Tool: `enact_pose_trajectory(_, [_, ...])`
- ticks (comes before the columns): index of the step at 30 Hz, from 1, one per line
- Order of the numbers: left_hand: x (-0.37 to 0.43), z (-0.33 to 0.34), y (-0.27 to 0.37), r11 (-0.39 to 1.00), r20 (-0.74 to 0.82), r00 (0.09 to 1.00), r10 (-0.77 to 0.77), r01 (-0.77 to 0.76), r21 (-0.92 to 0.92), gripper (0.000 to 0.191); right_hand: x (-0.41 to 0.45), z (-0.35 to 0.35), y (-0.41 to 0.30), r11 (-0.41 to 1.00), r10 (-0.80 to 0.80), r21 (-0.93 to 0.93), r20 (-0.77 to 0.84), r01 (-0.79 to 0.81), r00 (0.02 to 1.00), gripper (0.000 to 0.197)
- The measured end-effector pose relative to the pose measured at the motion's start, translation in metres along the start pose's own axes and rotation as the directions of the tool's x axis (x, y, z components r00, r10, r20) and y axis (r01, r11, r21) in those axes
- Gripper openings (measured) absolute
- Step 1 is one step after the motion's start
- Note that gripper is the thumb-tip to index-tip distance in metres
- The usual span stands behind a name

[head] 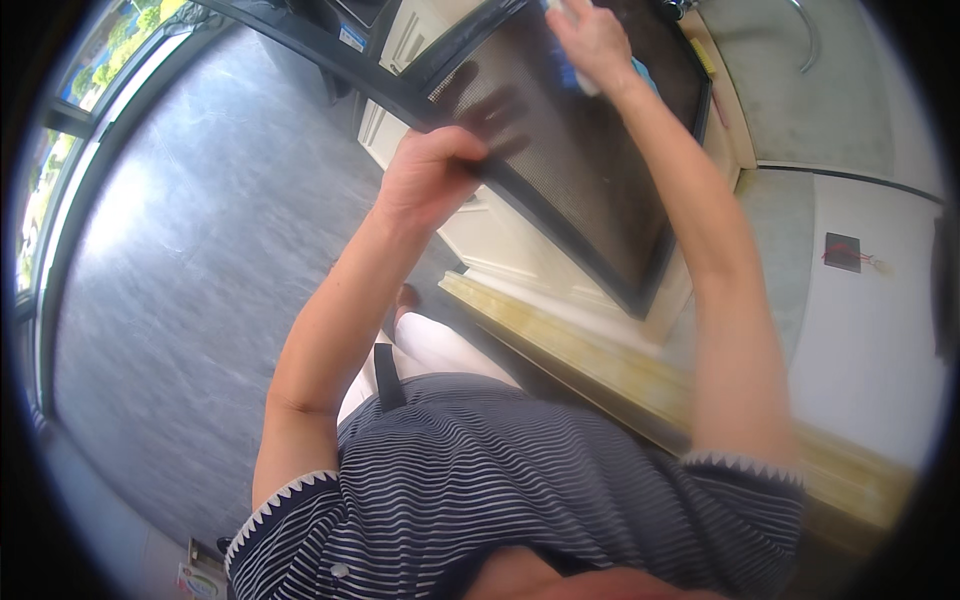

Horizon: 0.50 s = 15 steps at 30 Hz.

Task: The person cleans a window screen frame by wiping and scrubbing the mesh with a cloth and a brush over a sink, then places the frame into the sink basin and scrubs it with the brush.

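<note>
A window screen in a dark frame (570, 247) is tilted up before me, over a pale counter. My left hand (439, 169) grips the near left bar of the frame; its fingers are behind the mesh and show through it darkly. Against the upper part of the mesh (555, 165), my right hand (592, 45) presses a white and blue object (581, 79), blurred, possibly a cloth or brush. Part of that object is hidden under the hand.
Cream cabinets (510, 232) and a yellow stone edge (525, 307) lie below the frame. A yellow brush (703, 58) and a curved metal faucet (810, 37) are at upper right. Grey floor (195, 262) and windows (45, 180) are left.
</note>
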<state>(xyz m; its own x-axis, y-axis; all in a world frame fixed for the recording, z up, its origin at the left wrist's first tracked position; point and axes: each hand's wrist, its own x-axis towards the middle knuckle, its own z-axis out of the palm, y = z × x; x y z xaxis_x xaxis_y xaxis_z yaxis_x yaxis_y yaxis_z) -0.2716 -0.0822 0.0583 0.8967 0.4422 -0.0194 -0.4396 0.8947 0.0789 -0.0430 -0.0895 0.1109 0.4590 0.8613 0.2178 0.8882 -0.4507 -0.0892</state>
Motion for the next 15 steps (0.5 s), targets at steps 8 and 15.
enact_pose_trajectory(8, [-0.002, 0.013, -0.003, 1.0, -0.02, 1.0, 0.01, -0.01, 0.011, 0.067, -0.019, -0.002, -0.005, 0.978, -0.204, -0.054, -0.107, 0.199, 0.973, 0.038])
enact_pose_trajectory(15, [-0.006, -0.002, 0.004, 0.998, -0.046, 0.997, 0.067, -0.067, 0.015, 0.064, -0.114, -0.036, -0.002, 0.872, -0.423, 0.315, 0.101, 0.375, 0.9, 0.037])
